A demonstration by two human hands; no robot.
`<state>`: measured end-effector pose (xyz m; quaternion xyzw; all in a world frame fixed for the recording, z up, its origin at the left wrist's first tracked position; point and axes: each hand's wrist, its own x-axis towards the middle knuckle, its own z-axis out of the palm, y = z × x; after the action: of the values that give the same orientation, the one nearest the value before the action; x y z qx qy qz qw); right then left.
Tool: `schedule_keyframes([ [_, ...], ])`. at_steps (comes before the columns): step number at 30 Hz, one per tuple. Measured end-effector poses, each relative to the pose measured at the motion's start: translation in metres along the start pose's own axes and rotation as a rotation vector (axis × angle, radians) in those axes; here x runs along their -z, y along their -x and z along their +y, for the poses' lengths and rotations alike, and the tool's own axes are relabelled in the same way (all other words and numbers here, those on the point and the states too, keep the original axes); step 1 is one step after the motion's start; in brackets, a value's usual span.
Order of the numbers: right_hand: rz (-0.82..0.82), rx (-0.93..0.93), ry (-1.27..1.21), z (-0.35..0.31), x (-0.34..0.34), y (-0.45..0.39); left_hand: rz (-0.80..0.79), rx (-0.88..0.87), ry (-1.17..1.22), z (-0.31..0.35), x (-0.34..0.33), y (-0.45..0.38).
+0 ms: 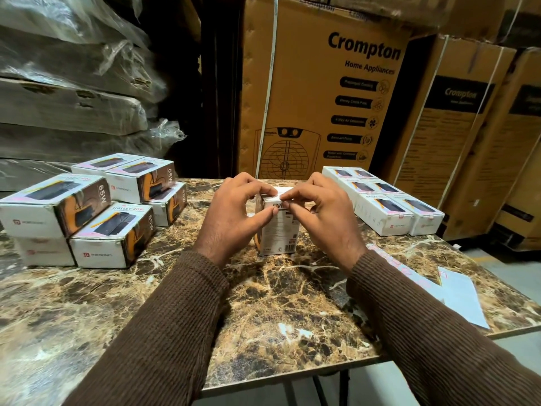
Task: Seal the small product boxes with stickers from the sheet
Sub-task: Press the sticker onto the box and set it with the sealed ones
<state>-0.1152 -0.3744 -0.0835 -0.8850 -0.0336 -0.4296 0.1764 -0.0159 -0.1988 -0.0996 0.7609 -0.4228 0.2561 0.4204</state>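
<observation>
A small white product box [279, 232] stands upright on end at the middle of the marble table [263, 303]. My left hand [237, 215] grips its left side, thumb against the front face near the top edge. My right hand [323, 213] curls over the top right corner, thumb and forefinger pinching at the top edge of the box. Any sticker under the fingertips is hidden. The sticker sheet [459, 294] lies flat on the table at the right, beside my right forearm.
Several loose product boxes [87, 218] are piled on the table at the left. Another group of boxes [383, 202] lies in neat rows at the back right. Large Crompton cartons [322, 89] stand behind the table; plastic-wrapped stacks [73, 83] rise at the left.
</observation>
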Motion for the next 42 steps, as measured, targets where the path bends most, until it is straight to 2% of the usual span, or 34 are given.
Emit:
schedule_keyframes([
  [8, -0.028, -0.067, -0.115, 0.001, 0.006, -0.002, 0.002, -0.005, 0.007, 0.0, 0.001, 0.0],
  [17, 0.001, -0.034, -0.013, -0.001, -0.002, 0.001, 0.0, 0.006, 0.002, 0.0, 0.0, 0.0],
  [23, -0.03, -0.043, -0.062, 0.0, 0.001, 0.005, -0.016, 0.015, 0.03, 0.002, 0.003, 0.001],
  [28, 0.044, -0.003, -0.149, 0.007, 0.002, 0.016, -0.008, 0.019, 0.053, 0.004, 0.004, 0.001],
  [32, 0.154, -0.092, -0.225, 0.01, -0.002, 0.021, -0.013, 0.025, 0.029, 0.004, 0.002, 0.002],
  [38, -0.02, -0.195, -0.25, 0.018, -0.013, 0.027, 0.077, 0.228, 0.062, 0.004, -0.002, 0.005],
  [42, -0.131, -0.323, -0.364, 0.016, -0.017, 0.028, -0.03, 0.305, 0.074, 0.001, -0.01, 0.01],
])
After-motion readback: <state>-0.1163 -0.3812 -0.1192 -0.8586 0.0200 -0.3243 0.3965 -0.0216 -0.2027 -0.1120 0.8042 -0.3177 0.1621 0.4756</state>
